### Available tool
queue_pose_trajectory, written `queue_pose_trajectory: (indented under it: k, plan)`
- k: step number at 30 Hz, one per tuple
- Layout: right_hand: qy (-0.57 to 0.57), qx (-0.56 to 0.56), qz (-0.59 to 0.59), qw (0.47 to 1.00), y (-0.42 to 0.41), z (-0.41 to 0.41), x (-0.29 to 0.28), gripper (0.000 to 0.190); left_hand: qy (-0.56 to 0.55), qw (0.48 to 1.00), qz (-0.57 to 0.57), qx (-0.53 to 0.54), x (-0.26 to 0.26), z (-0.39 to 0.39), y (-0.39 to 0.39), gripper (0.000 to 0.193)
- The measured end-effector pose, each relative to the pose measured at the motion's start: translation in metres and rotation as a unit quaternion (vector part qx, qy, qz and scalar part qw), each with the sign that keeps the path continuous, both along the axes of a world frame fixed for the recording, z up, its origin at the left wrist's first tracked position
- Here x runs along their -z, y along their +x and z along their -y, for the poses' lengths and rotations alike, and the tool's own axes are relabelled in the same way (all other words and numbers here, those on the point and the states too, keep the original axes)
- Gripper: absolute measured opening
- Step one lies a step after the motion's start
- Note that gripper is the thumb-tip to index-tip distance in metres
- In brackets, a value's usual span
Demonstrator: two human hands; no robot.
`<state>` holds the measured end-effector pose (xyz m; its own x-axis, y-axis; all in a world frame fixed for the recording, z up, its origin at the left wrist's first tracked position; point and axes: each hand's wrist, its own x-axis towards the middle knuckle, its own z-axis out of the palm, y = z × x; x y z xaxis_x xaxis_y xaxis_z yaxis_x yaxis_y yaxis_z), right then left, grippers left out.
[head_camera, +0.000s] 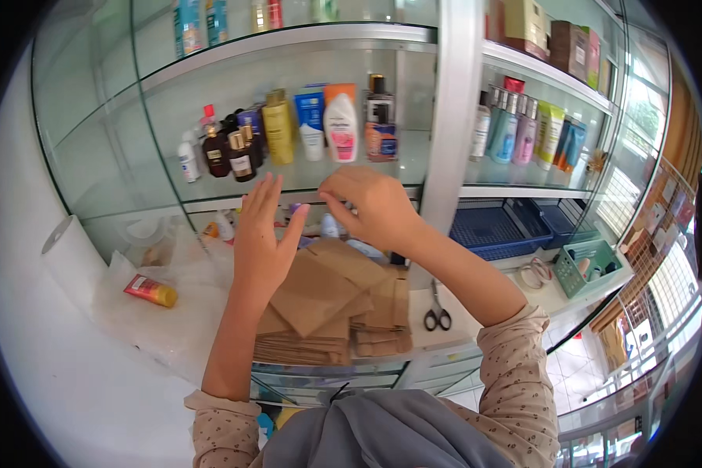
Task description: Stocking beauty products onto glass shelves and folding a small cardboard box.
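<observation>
My left hand (268, 243) is raised in front of the middle glass shelf, thumb and fingers spread, with nothing in it. Beside it my right hand (377, 207) is bent at the wrist, its fingers curled and the thumb a little apart; I see nothing held. Below both hands lies a pile of flat brown paper bags (322, 286) on the white counter. On the shelf beyond are a dark perfume bottle (215, 153), a yellow bottle (278, 131), a blue and white tube (312, 126) and a white lotion bottle (344, 128). Several small bottles behind the hands are partly hidden.
Scissors (437, 313) with black handles lie right of the bags. A red and yellow tube (151, 291) rests on clear plastic (193, 316) at left, near a white roll (73, 257). Blue baskets (497, 228) and a green basket (570, 278) stand at right. A metal upright (453, 105) divides the shelves.
</observation>
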<state>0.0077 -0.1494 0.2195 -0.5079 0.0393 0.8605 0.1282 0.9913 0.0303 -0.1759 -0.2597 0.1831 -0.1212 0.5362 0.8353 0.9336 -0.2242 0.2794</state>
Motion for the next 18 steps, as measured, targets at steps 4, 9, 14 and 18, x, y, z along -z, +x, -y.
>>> queue_pose_trajectory:
  k: [4,9,14,18]
  plan:
    - [-0.016,0.007,-0.012,1.0,0.054,0.002,0.015,0.009,-0.032,0.996,0.057,0.064,0.0,0.004,0.065,0.056]
    - [-0.027,0.043,0.003,0.999,0.13,-0.003,0.031,0.01,-0.032,0.992,0.055,0.113,0.013,-0.005,0.131,0.05]
    - [-0.055,0.097,0.0,0.994,0.203,-0.013,0.048,0.011,-0.021,0.98,0.051,0.189,0.03,-0.027,0.198,0.037]
    - [-0.102,0.181,0.006,0.978,0.268,-0.02,0.059,0.01,-0.044,0.96,0.076,0.267,0.047,-0.053,0.26,0.03]
